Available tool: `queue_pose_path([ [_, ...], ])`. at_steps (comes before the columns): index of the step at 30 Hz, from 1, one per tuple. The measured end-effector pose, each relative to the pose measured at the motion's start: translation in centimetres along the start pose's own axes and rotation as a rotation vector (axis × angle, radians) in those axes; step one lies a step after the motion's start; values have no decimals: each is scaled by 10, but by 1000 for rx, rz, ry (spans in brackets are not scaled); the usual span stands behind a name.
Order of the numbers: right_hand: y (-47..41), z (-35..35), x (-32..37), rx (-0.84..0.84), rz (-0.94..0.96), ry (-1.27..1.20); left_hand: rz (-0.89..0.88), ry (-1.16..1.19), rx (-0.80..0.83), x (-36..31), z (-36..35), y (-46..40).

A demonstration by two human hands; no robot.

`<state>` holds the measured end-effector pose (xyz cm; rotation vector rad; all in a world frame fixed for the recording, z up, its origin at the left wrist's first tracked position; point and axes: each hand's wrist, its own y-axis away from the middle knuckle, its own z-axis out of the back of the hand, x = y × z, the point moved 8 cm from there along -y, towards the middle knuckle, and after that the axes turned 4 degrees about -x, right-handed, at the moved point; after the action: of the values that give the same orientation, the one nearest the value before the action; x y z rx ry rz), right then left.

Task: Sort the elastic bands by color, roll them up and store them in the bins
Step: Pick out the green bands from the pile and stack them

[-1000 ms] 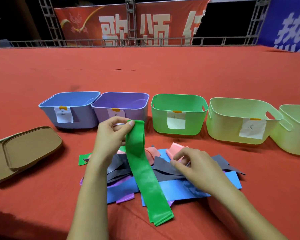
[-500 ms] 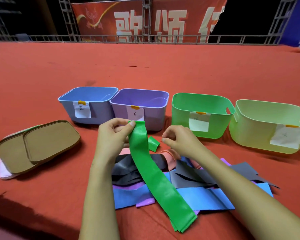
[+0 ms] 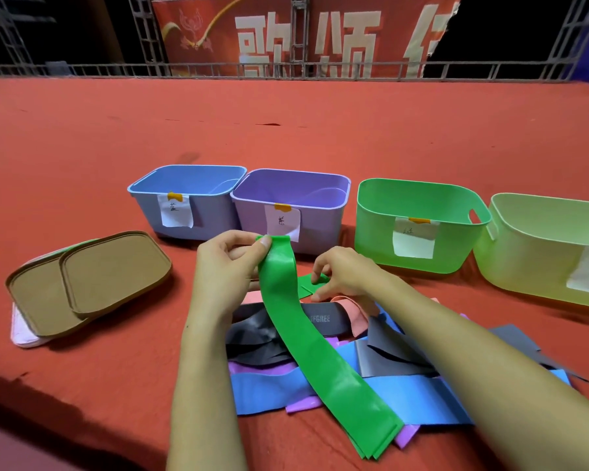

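Item one, left hand (image 3: 225, 266): I see it pinching the top end of a long green band (image 3: 306, 338) between thumb and fingers, the band raised there and trailing down to the near right across the pile; item two, right hand (image 3: 344, 277): fingers curled, pinching a second, smaller green band (image 3: 308, 287) lying at the far edge of the pile; item three, pile of bands (image 3: 381, 368) on the red counter (image 3: 82, 147): grey, blue, purple and pink strips overlapping, just near of the bins; item four, bins in a row from left to right: blue bin (image 3: 184, 202), purple bin (image 3: 293, 205), green bin (image 3: 419, 222), pale green bin (image 3: 544, 249), each with a paper label; item five, brown lids (image 3: 92, 277) stacked at left.
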<state>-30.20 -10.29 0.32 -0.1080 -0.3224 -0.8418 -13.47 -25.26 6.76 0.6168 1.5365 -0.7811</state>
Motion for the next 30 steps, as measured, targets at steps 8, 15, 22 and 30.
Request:
queue_pose_path([
  [8, 10, 21, -19, -152, -5, -173, 7, -1, 5, -1, -3, 1],
  [15, 59, 90, -32, -485, 1, -604, -14, 41, 15, -9, -15, 6],
  [22, 130, 158, -29, -668, 23, -802, -88, 96, 41, -28, -36, 17],
  [30, 229, 238, -21, -834, 108, -889, -281, 137, 249, -61, -89, 49],
])
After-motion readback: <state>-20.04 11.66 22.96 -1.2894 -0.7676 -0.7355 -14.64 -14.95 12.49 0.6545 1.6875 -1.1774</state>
